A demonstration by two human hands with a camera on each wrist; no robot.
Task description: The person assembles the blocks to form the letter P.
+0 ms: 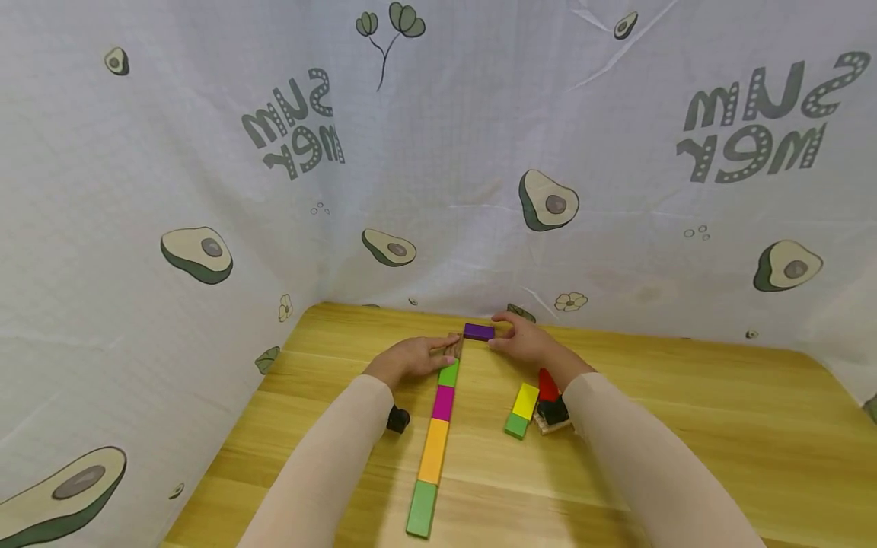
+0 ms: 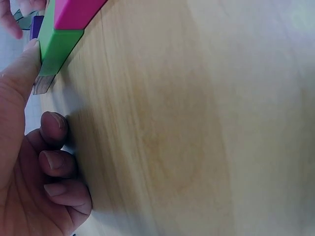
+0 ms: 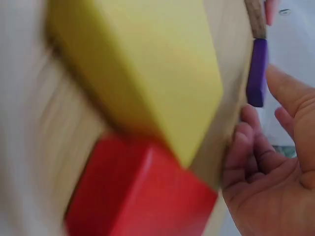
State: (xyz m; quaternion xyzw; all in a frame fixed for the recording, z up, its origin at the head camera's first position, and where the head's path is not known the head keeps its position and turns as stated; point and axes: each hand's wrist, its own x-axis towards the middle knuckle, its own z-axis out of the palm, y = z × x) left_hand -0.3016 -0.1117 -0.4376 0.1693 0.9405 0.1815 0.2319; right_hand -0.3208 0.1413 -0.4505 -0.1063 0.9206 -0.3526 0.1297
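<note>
Both forearms reach toward the tabletop's (image 1: 685, 396) far edge. Left hand (image 1: 411, 358): thumb pressed against the plain wooden block (image 1: 454, 347) at the far end of the coloured row (image 1: 438, 426), other fingers curled and empty. The row's long axis runs near edge to far edge. Right hand (image 1: 524, 341) pinches the purple block (image 1: 478, 332), lying crosswise beyond the row's far end, near the far edge.
</note>
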